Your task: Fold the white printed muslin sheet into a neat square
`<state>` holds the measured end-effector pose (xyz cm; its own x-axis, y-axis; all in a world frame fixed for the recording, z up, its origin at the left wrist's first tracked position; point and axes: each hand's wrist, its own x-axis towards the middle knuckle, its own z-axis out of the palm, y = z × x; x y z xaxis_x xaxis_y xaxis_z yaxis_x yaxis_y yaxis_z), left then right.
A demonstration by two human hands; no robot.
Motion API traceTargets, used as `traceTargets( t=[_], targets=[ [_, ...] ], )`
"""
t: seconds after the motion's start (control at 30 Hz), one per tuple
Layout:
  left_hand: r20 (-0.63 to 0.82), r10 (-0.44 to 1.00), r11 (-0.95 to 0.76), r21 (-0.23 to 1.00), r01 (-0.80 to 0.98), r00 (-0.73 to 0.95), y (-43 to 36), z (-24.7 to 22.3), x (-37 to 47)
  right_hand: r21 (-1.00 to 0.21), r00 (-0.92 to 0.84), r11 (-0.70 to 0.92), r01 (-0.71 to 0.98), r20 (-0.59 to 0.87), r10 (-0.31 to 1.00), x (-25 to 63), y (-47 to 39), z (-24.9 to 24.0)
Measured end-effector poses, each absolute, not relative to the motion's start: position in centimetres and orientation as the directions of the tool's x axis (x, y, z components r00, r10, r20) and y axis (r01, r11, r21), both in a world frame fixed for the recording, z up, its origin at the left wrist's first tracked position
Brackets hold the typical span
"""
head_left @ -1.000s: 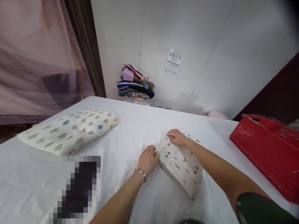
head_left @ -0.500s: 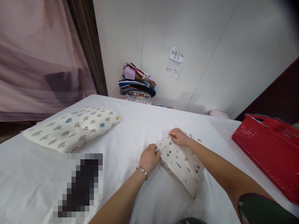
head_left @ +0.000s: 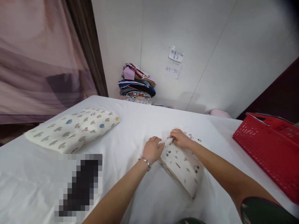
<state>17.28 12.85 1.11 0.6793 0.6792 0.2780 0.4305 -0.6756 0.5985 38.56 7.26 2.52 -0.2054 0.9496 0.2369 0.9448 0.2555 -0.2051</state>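
Note:
A folded off-white cloth with small printed rainbows and leaf-like shapes lies slanting on the white bed sheet in front of me. My right hand pinches its far edge, where the fabric is turned up in a small roll. Close by on the left, my left hand closes on the same edge at the far left corner, thumb over the fabric. Its fingertips are partly hidden behind the cloth. A bracelet circles my left wrist.
A pillow with grey and coloured shapes lies at the left. On the right stands a red plastic basket with a metal handle. Beyond the bed, stacked folded clothes rest against the wall. A pixelated dark patch covers the lower left.
My left hand has shifted slightly up and right along the cloth's edge, closer to my right hand. That edge is now more rolled over.

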Motion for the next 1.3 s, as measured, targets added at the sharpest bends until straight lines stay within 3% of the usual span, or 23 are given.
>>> traceTargets(
  t=[0.27,0.47,0.6,0.77,0.9,1.03,1.3],
  targets=[
    [0.039,0.673,-0.600,0.613,0.515,0.738,13.3,1.3,20.2,-0.213,-0.230,0.313,0.926,0.341,0.911,39.0,6.1,1.5],
    [0.138,0.702,-0.605,0.632,0.484,0.698,12.6,0.4,20.1,-0.213,-0.210,0.312,0.926,0.397,0.893,39.2,6.0,0.8],
    [0.237,0.696,-0.665,0.568,0.484,0.678,11.9,0.2,20.1,-0.231,-0.199,0.311,0.922,0.406,0.892,39.1,6.0,0.6],
    [0.357,0.612,-0.776,0.447,0.446,0.706,11.1,0.0,19.9,-0.238,-0.205,0.285,0.928,0.314,0.927,39.2,6.0,1.5],
    [0.375,0.575,-0.805,0.415,0.423,0.727,10.9,-0.2,19.7,-0.174,-0.208,0.237,0.956,0.173,0.963,39.5,6.6,2.9],
    [0.334,0.593,-0.783,0.452,0.428,0.732,11.0,-0.3,19.8,-0.158,-0.241,0.254,0.954,0.098,0.966,40.0,7.4,3.8],
    [0.217,0.757,-0.599,0.606,0.524,0.616,11.3,-0.2,19.9,-0.291,-0.199,0.214,0.932,0.081,0.977,39.8,8.6,2.8]
  ],
)
